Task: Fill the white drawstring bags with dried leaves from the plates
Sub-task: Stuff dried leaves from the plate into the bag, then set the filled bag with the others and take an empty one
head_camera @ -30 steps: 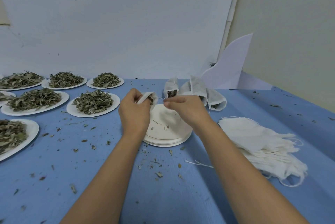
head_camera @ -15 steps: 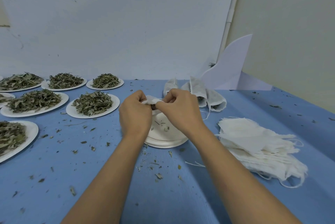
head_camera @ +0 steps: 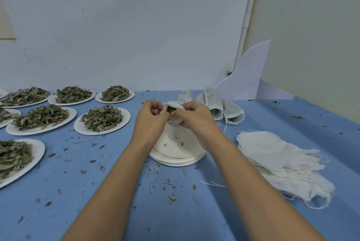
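Blue cloth is covering the desk (head_camera: 101,213), and leaf crumbs are lying scattered across it. Both hands are working just above a stack of empty plates (head_camera: 176,162). The left hand (head_camera: 151,122) and the right hand (head_camera: 194,121) are each curling their fingers round the rim of one white drawstring bag (head_camera: 172,104), pinching it from either side. Its mouth is gaping, with dried leaves (head_camera: 171,109) showing inside. I cannot tell whether a cord is also being held.

Because the mouth is open and tilting toward the camera, a slackening pinch or a sudden tug is likely risking leaves spilling onto the stack or the desk. Pulling too hard is probably endangering the thin fabric or the cord. Filled bags (head_camera: 220,108) are lying just behind the right hand, so a careless sweep could knock them. Full plates (head_camera: 126,121) are sitting at the left, and empty bags (head_camera: 276,162) at the right.
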The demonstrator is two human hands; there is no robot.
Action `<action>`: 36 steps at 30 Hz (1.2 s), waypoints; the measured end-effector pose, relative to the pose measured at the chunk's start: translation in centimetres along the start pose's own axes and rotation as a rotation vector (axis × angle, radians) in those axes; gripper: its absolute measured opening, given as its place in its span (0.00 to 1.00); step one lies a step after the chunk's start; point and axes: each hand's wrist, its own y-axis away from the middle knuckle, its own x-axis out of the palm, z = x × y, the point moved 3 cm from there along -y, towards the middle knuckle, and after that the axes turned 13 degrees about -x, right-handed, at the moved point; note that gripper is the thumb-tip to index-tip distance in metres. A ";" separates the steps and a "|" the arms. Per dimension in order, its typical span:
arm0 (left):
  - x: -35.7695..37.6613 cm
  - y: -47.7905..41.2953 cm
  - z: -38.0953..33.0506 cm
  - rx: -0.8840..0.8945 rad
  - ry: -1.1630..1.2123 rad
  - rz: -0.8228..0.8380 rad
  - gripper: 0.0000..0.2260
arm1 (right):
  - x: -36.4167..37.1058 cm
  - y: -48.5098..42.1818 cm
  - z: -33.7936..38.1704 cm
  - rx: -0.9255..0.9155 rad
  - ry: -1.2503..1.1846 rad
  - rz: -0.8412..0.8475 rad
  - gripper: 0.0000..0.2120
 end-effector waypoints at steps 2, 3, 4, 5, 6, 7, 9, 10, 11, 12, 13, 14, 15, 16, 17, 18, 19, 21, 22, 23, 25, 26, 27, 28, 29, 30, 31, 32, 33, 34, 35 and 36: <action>0.0 -0.5 -0.8 0.030 0.015 -0.052 0.08 | -0.2 -0.6 0.6 0.009 -0.119 0.083 0.05; 0.1 -0.9 -1.2 0.040 0.029 -0.088 0.09 | -0.5 -0.9 0.9 0.002 -0.152 0.099 0.06; 0.2 -1.2 -1.7 0.046 0.041 -0.131 0.10 | -0.9 -1.4 1.2 -0.012 -0.151 0.086 0.07; 0.4 -1.6 -2.2 0.054 0.041 -0.176 0.10 | -1.6 -2.0 1.5 -0.047 -0.086 0.042 0.08; 0.7 -2.0 -2.7 0.075 0.024 -0.217 0.11 | -2.3 -2.5 1.8 -0.103 0.034 -0.030 0.09; 1.1 -2.3 -3.3 0.116 -0.021 -0.250 0.12 | -3.1 -3.1 2.2 -0.180 0.175 -0.110 0.11; 2.5 -2.7 -4.5 0.244 -0.180 -0.275 0.13 | -3.8 -4.4 2.9 -0.346 0.443 -0.207 0.12; 3.4 -2.9 -5.0 0.305 -0.246 -0.271 0.11 | -3.9 -4.9 3.3 -0.396 0.555 -0.221 0.11; 4.1 -3.4 -5.4 0.341 -0.278 -0.271 0.09 | -4.1 -5.7 3.4 -0.411 0.626 -0.229 0.08; 4.8 -4.0 -5.8 0.345 -0.271 -0.277 0.07 | -4.4 -6.7 3.4 -0.386 0.646 -0.234 0.05; 5.3 -4.8 -6.2 0.324 -0.219 -0.278 0.07 | -4.8 -7.7 3.4 -0.325 0.588 -0.240 0.05; 5.8 -5.6 -6.6 0.297 -0.135 -0.256 0.08 | -5.3 -8.6 3.4 -0.260 0.480 -0.239 0.09; 6.4 -6.3 -7.0 0.285 -0.052 -0.208 0.09 | -5.7 -9.4 3.4 -0.223 0.366 -0.237 0.13; 7.0 -6.9 -7.2 0.292 0.008 -0.152 0.10 | -6.1 -10.1 3.4 -0.241 0.322 -0.237 0.17; 7.7 -7.3 -7.1 0.306 0.044 -0.106 0.11 | -6.4 -10.6 3.4 -0.299 0.349 -0.239 0.20; 8.3 -7.7 -6.9 0.317 0.061 -0.073 0.12 | -6.7 -10.9 3.2 -0.364 0.405 -0.239 0.22; 8.9 -8.0 -6.5 0.329 0.047 -0.055 0.13 | -6.9 -11.0 2.8 -0.420 0.456 -0.238 0.24; 10.1 -8.7 -5.0 0.343 -0.084 -0.025 0.15 | -7.1 -11.1 1.3 -0.457 0.535 -0.190 0.24; 10.7 -9.2 -4.0 0.330 -0.179 0.012 0.16 | -7.1 -11.2 0.1 -0.463 0.597 -0.148 0.24; 11.2 -9.8 -2.8 0.289 -0.304 0.064 0.18 | -7.0 -11.3 -1.4 -0.444 0.686 -0.073 0.23; 11.6 -10.9 -0.6 0.191 -0.760 0.123 0.21 | -7.0 -11.3 -4.6 -0.303 0.988 0.143 0.24; 11.6 -11.2 0.3 0.161 -1.000 0.123 0.21 | -7.2 -11.3 -5.9 -0.222 1.183 0.230 0.25; 11.4 -11.3 0.8 0.141 -1.146 0.123 0.22 | -7.5 -11.2 -6.7 -0.165 1.328 0.282 0.24; 11.2 -11.3 0.9 0.124 -1.193 0.135 0.23 | -7.7 -11.2 -7.0 -0.137 1.393 0.304 0.23; 11.1 -11.1 0.8 0.105 -1.162 0.154 0.24 | -7.7 -11.1 -7.1 -0.125 1.392 0.305 0.23; 11.1 -10.9 0.5 0.085 -1.084 0.168 0.25 | -7.7 -11.1 -6.9 -0.121 1.352 0.292 0.25; 11.1 -10.7 0.0 0.069 -0.990 0.166 0.25 | -7.7 -11.1 -6.5 -0.114 1.294 0.262 0.26; 11.1 -10.2 -0.5 0.070 -0.914 0.151 0.25 | -7.7 -10.9 -5.9 -0.107 1.234 0.217 0.26; 11.1 -9.7 -1.1 0.089 -0.859 0.129 0.25 | -7.7 -10.7 -5.2 -0.103 1.169 0.159 0.25; 11.0 -9.0 -1.6 0.117 -0.802 0.106 0.25 | -7.8 -10.4 -4.5 -0.105 1.099 0.092 0.23; 11.0 -8.2 -2.0 0.145 -0.733 0.088 0.24 | -7.9 -9.8 -3.7 -0.103 1.031 0.019 0.19; 11.0 -7.2 -2.4 0.166 -0.649 0.077 0.23 | -8.1 -9.0 -3.0 -0.086 0.967 -0.048 0.13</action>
